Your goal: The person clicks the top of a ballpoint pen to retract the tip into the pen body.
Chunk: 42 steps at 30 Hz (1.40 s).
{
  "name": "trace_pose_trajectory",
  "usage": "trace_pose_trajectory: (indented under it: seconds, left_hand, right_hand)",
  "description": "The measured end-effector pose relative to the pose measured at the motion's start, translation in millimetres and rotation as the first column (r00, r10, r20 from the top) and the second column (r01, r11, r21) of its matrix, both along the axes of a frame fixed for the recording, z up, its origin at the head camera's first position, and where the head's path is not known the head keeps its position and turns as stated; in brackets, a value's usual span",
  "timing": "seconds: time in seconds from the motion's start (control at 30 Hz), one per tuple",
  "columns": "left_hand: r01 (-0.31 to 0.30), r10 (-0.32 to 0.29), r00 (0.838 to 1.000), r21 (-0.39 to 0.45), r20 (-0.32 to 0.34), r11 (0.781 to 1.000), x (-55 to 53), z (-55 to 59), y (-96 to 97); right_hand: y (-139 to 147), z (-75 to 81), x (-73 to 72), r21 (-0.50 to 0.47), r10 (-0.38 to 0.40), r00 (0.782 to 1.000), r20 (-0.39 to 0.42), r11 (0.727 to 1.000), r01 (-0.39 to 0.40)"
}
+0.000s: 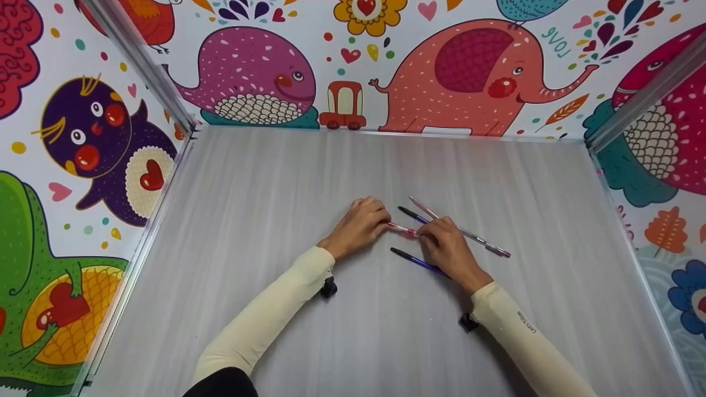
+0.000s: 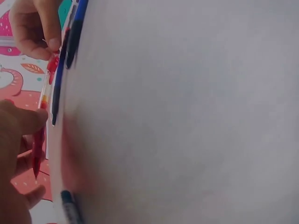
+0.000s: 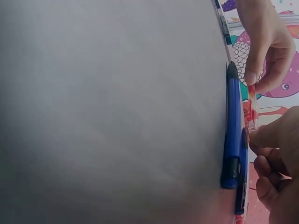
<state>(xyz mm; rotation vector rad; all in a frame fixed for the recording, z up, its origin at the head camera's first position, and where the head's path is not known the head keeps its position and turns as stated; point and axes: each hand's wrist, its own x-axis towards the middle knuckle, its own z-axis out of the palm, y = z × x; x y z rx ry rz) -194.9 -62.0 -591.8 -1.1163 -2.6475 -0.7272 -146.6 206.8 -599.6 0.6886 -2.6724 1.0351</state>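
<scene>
Both hands hold one slender pen with red parts and a clear barrel, close over the table. My left hand grips its left part; in the left wrist view the thumb presses on the barrel and a red pointed end extends below. At the other end, my right hand pinches it between thumb and finger. A blue pen with a black end lies just below, partly hidden by the right hand. Another dark-ended blue pen and a pink-tipped pen run behind that hand.
A silvery pen lies right of the right hand. Near the left hand, a teal-ended pen shows in the left wrist view. Metal-edged panels with cartoon animals border the grey table at the back and sides.
</scene>
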Motion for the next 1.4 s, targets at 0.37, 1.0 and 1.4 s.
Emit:
trace_pose_trajectory:
  seconds: [0.37,1.0,1.4]
  left_hand:
    - [-0.010,0.004,0.998,0.083,0.062,0.997,23.6,5.8,6.3]
    - [-0.089,0.015,0.958,0.247,0.285,0.965,50.4,0.4,17.4]
    - [-0.138,-0.001,0.924,0.336,0.382,0.932,63.3,6.0,26.4]
  right_hand:
    - [10,6.7,13.0,-0.088,-0.055,0.995,0.080,0.994,0.062]
    - [9,16.8,14.3,-0.257,-0.049,0.996,-0.079,0.966,0.027]
    - [1,29.4,20.4,-0.312,-0.078,0.989,-0.127,0.949,0.035]
